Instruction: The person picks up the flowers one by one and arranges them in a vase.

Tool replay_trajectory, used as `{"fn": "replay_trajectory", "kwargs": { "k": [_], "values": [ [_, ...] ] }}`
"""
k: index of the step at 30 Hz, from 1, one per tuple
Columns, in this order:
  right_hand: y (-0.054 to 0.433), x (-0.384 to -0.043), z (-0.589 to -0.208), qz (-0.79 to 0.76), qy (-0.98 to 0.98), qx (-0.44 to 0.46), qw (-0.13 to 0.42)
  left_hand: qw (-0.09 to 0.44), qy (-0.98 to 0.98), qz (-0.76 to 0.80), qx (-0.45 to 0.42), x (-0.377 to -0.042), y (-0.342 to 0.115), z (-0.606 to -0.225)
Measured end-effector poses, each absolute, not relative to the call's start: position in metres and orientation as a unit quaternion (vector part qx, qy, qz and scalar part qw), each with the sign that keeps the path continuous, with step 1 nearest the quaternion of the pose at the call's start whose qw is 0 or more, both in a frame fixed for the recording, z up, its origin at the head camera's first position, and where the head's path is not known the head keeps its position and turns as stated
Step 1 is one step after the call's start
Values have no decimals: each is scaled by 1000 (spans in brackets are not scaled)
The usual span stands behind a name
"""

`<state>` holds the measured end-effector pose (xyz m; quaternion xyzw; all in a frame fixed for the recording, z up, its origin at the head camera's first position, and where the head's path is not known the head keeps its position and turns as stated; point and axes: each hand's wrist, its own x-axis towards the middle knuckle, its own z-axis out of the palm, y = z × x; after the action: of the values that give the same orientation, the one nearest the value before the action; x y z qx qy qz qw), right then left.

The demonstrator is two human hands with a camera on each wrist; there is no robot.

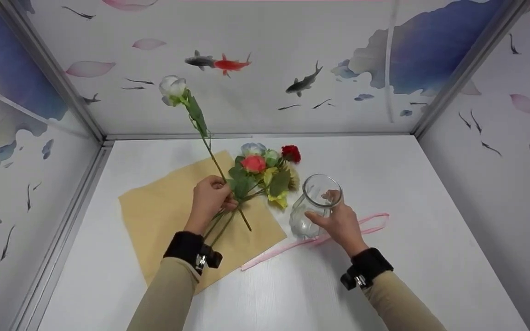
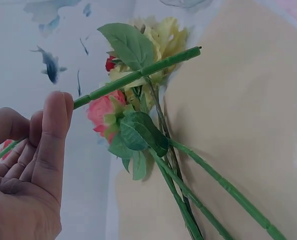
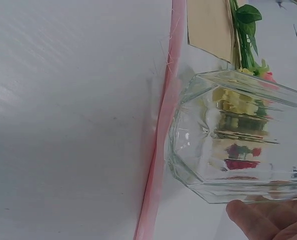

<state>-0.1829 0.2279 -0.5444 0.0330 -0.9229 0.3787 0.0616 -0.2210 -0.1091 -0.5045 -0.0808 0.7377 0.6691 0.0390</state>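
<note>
My left hand (image 1: 212, 197) pinches the green stem (image 2: 138, 75) of a white flower (image 1: 173, 88) between thumb and fingers. The flower stands up and leans left, its cut end pointing down over the paper. Below that stem lies a bunch of artificial flowers: a coral rose (image 1: 253, 164), a red carnation (image 1: 290, 153), a yellow bloom (image 1: 278, 200) and others. In the head view my right hand (image 1: 345, 225) grips a clear glass vase (image 1: 301, 216) from its right side, mouth upward. The right wrist view has the faceted vase base (image 3: 188, 135) beside a pink ribbon (image 3: 161, 120).
Brown wrapping paper (image 1: 154, 220) lies beneath the bunch's stems on the white table (image 1: 430, 257). The ribbon's loop (image 1: 377, 220) extends right of the vase. Printed walls with fish and petals enclose the table at the back (image 1: 256, 105) and both sides.
</note>
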Motion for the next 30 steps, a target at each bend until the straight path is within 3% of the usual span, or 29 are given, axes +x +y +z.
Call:
{"fn": "replay_trajectory", "kwargs": {
  "k": [19,30],
  "values": [
    [219,-181,-544,380,-923,24,53,40,648,760,-31,-210,-82,-466],
    [217,-182,-544,379,-924,16,46,-7,610,792,7,-206,-73,-456]
  ]
}}
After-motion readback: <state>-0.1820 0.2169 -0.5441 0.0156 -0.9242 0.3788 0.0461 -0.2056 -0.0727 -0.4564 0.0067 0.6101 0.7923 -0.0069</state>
